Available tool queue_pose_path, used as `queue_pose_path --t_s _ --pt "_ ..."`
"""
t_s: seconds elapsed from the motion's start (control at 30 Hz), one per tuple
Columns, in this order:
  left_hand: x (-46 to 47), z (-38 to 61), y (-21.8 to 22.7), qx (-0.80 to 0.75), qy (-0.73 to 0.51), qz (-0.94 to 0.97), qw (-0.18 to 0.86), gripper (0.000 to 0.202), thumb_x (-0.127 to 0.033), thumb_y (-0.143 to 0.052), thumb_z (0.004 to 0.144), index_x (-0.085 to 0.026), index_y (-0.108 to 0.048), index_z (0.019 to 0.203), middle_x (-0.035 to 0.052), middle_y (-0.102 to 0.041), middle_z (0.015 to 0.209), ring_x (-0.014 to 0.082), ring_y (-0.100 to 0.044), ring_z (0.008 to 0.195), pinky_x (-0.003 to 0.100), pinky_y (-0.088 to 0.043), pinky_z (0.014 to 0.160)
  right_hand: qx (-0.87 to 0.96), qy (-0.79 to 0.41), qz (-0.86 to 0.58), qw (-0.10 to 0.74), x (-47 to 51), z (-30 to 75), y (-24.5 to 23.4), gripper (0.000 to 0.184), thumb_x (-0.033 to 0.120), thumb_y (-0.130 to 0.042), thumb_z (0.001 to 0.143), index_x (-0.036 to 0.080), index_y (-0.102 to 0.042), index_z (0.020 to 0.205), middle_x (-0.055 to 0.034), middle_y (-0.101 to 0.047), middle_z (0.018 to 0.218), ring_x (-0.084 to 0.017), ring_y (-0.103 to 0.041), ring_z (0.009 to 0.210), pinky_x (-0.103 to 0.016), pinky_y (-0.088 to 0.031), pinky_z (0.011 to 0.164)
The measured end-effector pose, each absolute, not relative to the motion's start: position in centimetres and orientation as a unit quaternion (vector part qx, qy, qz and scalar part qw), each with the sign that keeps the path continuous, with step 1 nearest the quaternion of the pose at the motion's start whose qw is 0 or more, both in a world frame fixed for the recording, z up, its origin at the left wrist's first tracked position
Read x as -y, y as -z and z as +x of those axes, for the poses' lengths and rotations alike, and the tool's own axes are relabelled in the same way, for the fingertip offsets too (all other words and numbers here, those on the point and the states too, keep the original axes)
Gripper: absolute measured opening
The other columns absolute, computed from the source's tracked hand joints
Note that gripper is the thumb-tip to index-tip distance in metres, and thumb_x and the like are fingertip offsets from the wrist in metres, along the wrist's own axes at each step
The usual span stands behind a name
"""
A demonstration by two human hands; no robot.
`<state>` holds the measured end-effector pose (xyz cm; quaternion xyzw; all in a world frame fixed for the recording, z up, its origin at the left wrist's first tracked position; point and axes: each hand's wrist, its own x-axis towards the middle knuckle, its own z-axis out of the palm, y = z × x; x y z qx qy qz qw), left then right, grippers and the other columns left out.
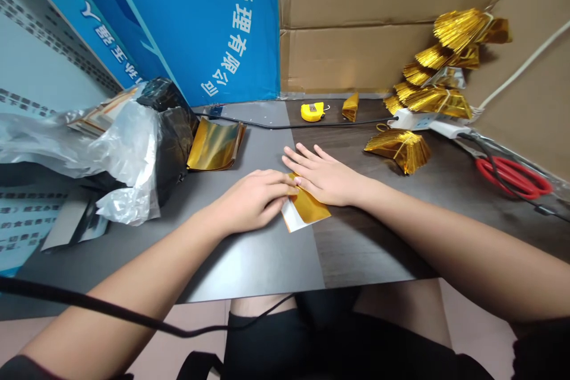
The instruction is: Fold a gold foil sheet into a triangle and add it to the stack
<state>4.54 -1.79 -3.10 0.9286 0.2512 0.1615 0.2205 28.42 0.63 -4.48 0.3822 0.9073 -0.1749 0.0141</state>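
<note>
A sheet of gold foil paper, partly folded over its white underside, lies on the table in front of me. My left hand is at its left edge, fingers pressed together on the fold and thumb tucked close beside them. Lying flat over the top right part of the sheet is my right hand, its fingers stretched out and spread; the thumb touches the paper near my left fingertips. Both hands cover the sheet's upper part.
A stack of gold sheets lies at left beside a black plastic-wrapped bundle. Behind are a yellow tape measure and a small folded gold piece. Pleated gold bundles, a power strip and red-handled scissors lie right.
</note>
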Motion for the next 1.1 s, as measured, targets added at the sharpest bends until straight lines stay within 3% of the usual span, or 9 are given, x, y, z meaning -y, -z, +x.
queue_pose_path --t_s 0.2,0.3,0.43,0.53,0.63,0.77,0.87,0.97,1.1 --pt "1.5 4.3 2.6 -0.268 -0.103 0.942 0.175 0.03 -0.022 -0.047 0.102 -0.02 -0.076 0.111 0.0077 -0.072 0.107 0.0203 -0.063 0.098 0.036 -0.05 0.088 -0.918 0.225 0.326 -0.011 -0.1 29.6 4.0 0.07 0.052 -0.033 0.108 0.01 -0.031 0.164 -0.0177 -0.015 0.172 -0.033 -0.016 0.161 -0.063 -0.02 0.128" --pt "1.7 4.4 2.3 -0.268 -0.104 0.946 0.151 0.029 -0.021 -0.049 0.1 -0.021 -0.077 0.104 0.0063 -0.068 0.093 0.0186 -0.057 0.085 0.033 -0.046 0.078 -0.925 0.258 0.277 0.03 0.0 30.2 3.7 0.079 0.062 -0.038 0.106 0.012 -0.028 0.165 -0.0169 -0.017 0.172 -0.036 -0.01 0.162 -0.067 -0.015 0.128" --pt "1.8 4.6 2.6 -0.258 -0.151 0.939 0.169 0.03 -0.017 -0.045 0.099 -0.018 -0.075 0.101 0.0048 -0.069 0.088 0.0168 -0.056 0.08 0.031 -0.045 0.077 -0.93 0.257 0.256 0.051 -0.1 30.3 3.5 0.074 0.063 -0.039 0.106 0.021 -0.03 0.165 -0.0118 -0.013 0.173 -0.039 -0.003 0.162 -0.073 -0.008 0.125" --pt "1.7 4.4 2.7 -0.269 -0.184 0.928 0.178 0.031 -0.014 -0.043 0.099 -0.015 -0.073 0.104 0.005 -0.069 0.086 0.0168 -0.057 0.08 0.03 -0.046 0.077 -0.934 0.26 0.241 0.04 -0.2 30.2 3.4 0.071 0.06 -0.04 0.106 0.021 -0.031 0.165 -0.0116 -0.018 0.173 -0.037 -0.011 0.162 -0.072 -0.01 0.126" --pt "1.4 4.0 2.5 -0.272 -0.174 0.926 0.194 0.028 -0.018 -0.047 0.098 -0.017 -0.074 0.107 0.0064 -0.069 0.096 0.0183 -0.06 0.089 0.031 -0.047 0.082 -0.938 0.249 0.241 0.011 -0.1 30.1 3.2 0.069 0.059 -0.048 0.104 0.018 -0.042 0.16 -0.0124 -0.032 0.169 -0.037 -0.024 0.159 -0.067 -0.02 0.127" --pt "1.0 3.6 2.2 -0.28 -0.154 0.925 0.206 0.026 -0.024 -0.05 0.1 -0.017 -0.075 0.104 0.007 -0.069 0.097 0.0191 -0.06 0.091 0.033 -0.047 0.084 -0.943 0.186 0.274 -0.038 0.4 29.8 2.5 0.061 0.056 -0.058 0.1 0.013 -0.064 0.142 -0.0157 -0.059 0.151 -0.036 -0.05 0.142 -0.052 -0.04 0.119" --pt "1.1 3.8 2.1 -0.304 -0.144 0.923 0.189 0.028 -0.025 -0.048 0.1 -0.018 -0.075 0.101 0.0058 -0.068 0.089 0.0182 -0.059 0.084 0.032 -0.046 0.079 -0.934 0.115 0.338 -0.015 1.1 29.5 1.2 0.053 0.058 -0.059 0.099 0.015 -0.076 0.125 -0.0159 -0.073 0.118 -0.034 -0.066 0.109 -0.047 -0.051 0.094" --pt "1.4 4.2 1.8 -0.376 -0.122 0.898 0.191 0.026 -0.029 -0.05 0.1 -0.018 -0.072 0.106 0.0039 -0.07 0.084 0.0177 -0.061 0.08 0.03 -0.044 0.074 -0.919 0.077 0.386 0.034 1.7 29.0 0.2 0.044 0.052 -0.057 0.101 0.017 -0.079 0.112 -0.0132 -0.073 0.098 -0.03 -0.065 0.093 -0.042 -0.045 0.079" --pt "1.9 4.6 1.2 -0.46 -0.043 0.868 0.18 0.032 -0.04 -0.051 0.101 -0.019 -0.067 0.118 0.0037 -0.07 0.091 0.0216 -0.065 0.086 0.033 -0.046 0.075 -0.903 0.089 0.415 0.061 2.1 28.6 -0.3 0.037 0.05 -0.064 0.098 0.016 -0.077 0.09 -0.0101 -0.072 0.087 -0.027 -0.062 0.087 -0.038 -0.038 0.074"
